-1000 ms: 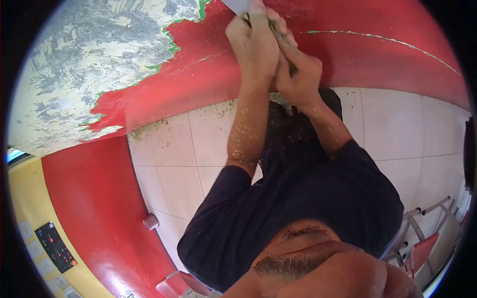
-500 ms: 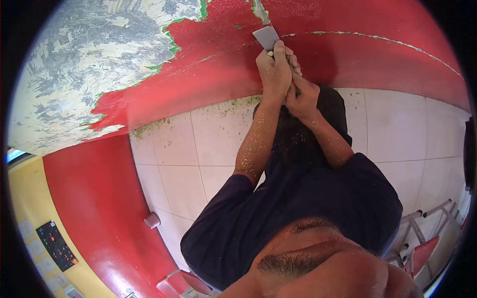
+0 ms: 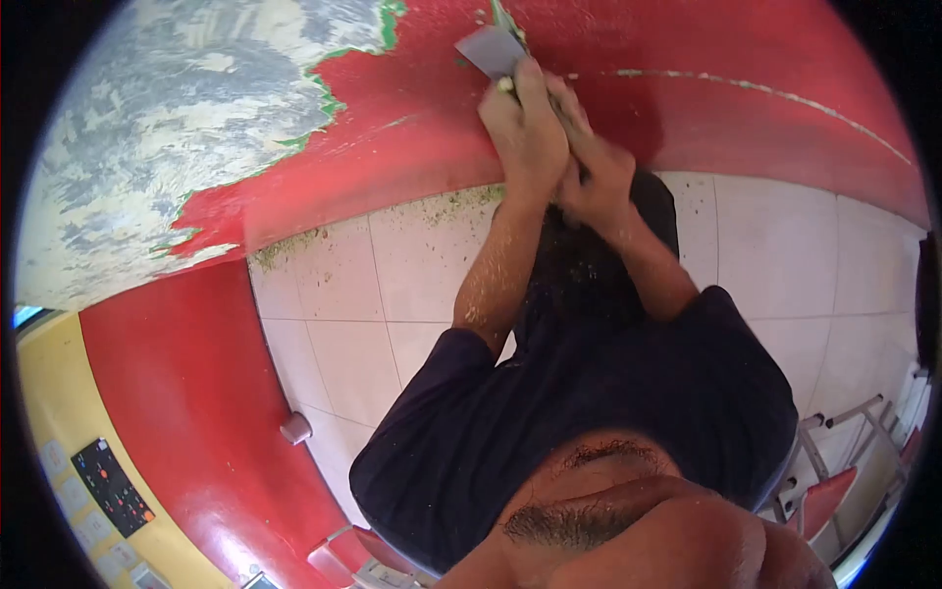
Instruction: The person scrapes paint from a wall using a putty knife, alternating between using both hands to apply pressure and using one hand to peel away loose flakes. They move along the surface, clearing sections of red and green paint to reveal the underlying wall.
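A scraper (image 3: 490, 52) with a flat, wide grey blade lies against the red wall (image 3: 432, 128). Closed round it near the blade is my left hand (image 3: 528, 137), with the thumb stretched along toward the blade. My right hand (image 3: 601, 177) grips farther back, pressed up beside the left, and most of the handle is hidden between them. By the blade's right corner runs a narrow chipped strip (image 3: 505, 18) with green and pale edges. Paint flakes cling to my left forearm.
Left of the hands, a large stripped patch (image 3: 196, 128) shows grey and white with a green edge. A thin chipped line (image 3: 765, 86) crosses the wall at right. Green flakes (image 3: 442, 209) litter the tiled floor (image 3: 775, 245). A folding metal frame (image 3: 824, 471) stands lower right.
The scraper and both hands have shifted up and left along the wall. Its blade has turned and now sits beside the upper chipped strip. Both hands still hold on.
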`<action>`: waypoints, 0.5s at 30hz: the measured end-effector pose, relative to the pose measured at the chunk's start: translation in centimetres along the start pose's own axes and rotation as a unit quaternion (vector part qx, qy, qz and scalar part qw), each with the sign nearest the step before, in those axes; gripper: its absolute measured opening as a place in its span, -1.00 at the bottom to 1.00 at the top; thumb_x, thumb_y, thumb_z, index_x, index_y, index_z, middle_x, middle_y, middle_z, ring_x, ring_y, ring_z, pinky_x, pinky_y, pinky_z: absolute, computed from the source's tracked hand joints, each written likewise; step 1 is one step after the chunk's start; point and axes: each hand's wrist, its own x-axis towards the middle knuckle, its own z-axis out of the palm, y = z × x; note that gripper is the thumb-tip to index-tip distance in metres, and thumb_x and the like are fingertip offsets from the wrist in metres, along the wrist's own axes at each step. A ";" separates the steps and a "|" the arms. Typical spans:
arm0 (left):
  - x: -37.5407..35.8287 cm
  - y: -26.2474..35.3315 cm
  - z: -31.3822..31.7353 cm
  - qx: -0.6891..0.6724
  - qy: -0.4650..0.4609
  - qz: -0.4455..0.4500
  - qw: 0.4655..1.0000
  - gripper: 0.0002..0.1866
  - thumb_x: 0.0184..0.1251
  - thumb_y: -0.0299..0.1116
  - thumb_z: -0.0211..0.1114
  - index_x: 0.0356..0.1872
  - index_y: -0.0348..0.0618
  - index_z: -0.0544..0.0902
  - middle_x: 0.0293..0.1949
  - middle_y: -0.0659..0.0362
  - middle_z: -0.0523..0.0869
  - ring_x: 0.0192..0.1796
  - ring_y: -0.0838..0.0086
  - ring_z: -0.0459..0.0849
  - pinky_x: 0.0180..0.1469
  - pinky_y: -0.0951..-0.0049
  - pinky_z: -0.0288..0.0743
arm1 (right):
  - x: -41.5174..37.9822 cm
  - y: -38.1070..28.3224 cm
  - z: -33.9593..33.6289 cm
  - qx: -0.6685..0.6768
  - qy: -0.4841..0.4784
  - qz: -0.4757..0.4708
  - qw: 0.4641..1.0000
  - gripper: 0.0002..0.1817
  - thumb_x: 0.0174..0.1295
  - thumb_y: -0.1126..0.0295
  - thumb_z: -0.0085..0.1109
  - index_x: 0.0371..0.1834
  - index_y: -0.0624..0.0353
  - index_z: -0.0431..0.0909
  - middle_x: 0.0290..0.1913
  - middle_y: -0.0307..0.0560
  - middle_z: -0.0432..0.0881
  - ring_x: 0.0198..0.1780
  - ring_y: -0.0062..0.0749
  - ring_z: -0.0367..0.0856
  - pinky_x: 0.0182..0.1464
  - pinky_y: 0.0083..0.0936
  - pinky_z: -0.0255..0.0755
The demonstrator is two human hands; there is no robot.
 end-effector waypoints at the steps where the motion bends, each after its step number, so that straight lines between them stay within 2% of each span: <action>1: -0.7 -2.3 -1.2 0.004 0.005 -0.014 1.000 -0.70 0.52 -0.28 -0.05 -0.41 -0.25 0.38 -0.65 0.13 0.48 -0.66 0.46 0.48 -0.61 0.44 0.44 | -1.3 -0.3 0.0 -0.011 0.015 -0.005 1.000 -0.66 0.08 0.62 0.10 -0.04 0.33 0.62 -0.28 0.24 0.65 -0.30 0.01 0.71 -0.26 -0.35 0.55; 2: -0.9 -3.5 -1.7 0.009 0.011 -0.026 1.000 -0.70 0.52 -0.28 -0.05 -0.40 -0.25 0.38 -0.65 0.12 0.49 -0.66 0.46 0.48 -0.61 0.45 0.44 | -1.8 -0.3 0.2 -0.019 0.030 -0.010 0.999 -0.69 0.09 0.62 0.07 -0.07 0.36 0.61 -0.32 0.23 0.65 -0.33 0.00 0.71 -0.29 -0.35 0.54; 3: -1.2 -3.2 -1.6 -0.005 0.048 -0.082 0.995 -0.70 0.53 -0.27 -0.03 -0.41 -0.25 0.39 -0.64 0.12 0.49 -0.67 0.47 0.48 -0.61 0.45 0.44 | -1.5 0.2 0.3 -0.026 0.014 -0.002 1.000 -0.69 0.09 0.62 0.07 -0.07 0.35 0.62 -0.34 0.23 0.64 -0.35 0.01 0.70 -0.30 -0.35 0.53; 5: -0.3 -2.7 -1.7 0.015 0.035 -0.063 0.997 -0.69 0.53 -0.25 -0.03 -0.40 -0.25 0.38 -0.64 0.12 0.49 -0.66 0.47 0.49 -0.61 0.45 0.44 | -2.6 0.4 0.0 -0.048 -0.026 0.036 0.998 -0.69 0.09 0.61 0.07 -0.07 0.34 0.62 -0.38 0.23 0.63 -0.39 0.03 0.68 -0.32 -0.34 0.52; 8: -0.3 -2.6 -1.6 -0.010 0.022 -0.046 0.999 -0.69 0.53 -0.23 -0.02 -0.38 -0.26 0.38 -0.65 0.12 0.49 -0.67 0.47 0.49 -0.63 0.44 0.44 | -2.6 0.6 0.3 -0.040 -0.026 0.049 0.998 -0.68 0.11 0.59 0.07 -0.05 0.32 0.62 -0.38 0.23 0.63 -0.38 0.03 0.69 -0.30 -0.37 0.53; 11: -1.5 -3.0 -1.5 -0.027 0.017 -0.054 0.998 -0.68 0.53 -0.23 -0.01 -0.38 -0.27 0.38 -0.65 0.12 0.50 -0.67 0.46 0.50 -0.63 0.44 0.44 | -3.4 0.9 -0.4 -0.050 -0.024 0.040 0.998 -0.61 0.05 0.61 0.12 0.01 0.30 0.62 -0.24 0.29 0.65 -0.27 0.03 0.71 -0.21 -0.37 0.57; 14: -0.1 -1.6 -0.8 -0.015 -0.007 -0.021 1.000 -0.69 0.52 -0.24 -0.02 -0.39 -0.26 0.38 -0.66 0.13 0.49 -0.68 0.46 0.50 -0.64 0.43 0.44 | -1.4 -0.3 -0.4 -0.058 -0.039 0.069 0.995 -0.62 0.05 0.62 0.12 0.00 0.33 0.61 -0.20 0.29 0.65 -0.20 0.01 0.72 -0.16 -0.40 0.58; 15: 0.1 0.4 -0.3 -0.024 -0.007 -0.011 1.000 -0.69 0.52 -0.24 -0.02 -0.40 -0.26 0.38 -0.66 0.13 0.49 -0.68 0.46 0.50 -0.64 0.43 0.45 | -0.8 -0.8 -0.3 -0.054 -0.031 0.053 0.997 -0.62 0.05 0.63 0.11 0.00 0.32 0.61 -0.21 0.28 0.65 -0.21 0.00 0.72 -0.17 -0.40 0.57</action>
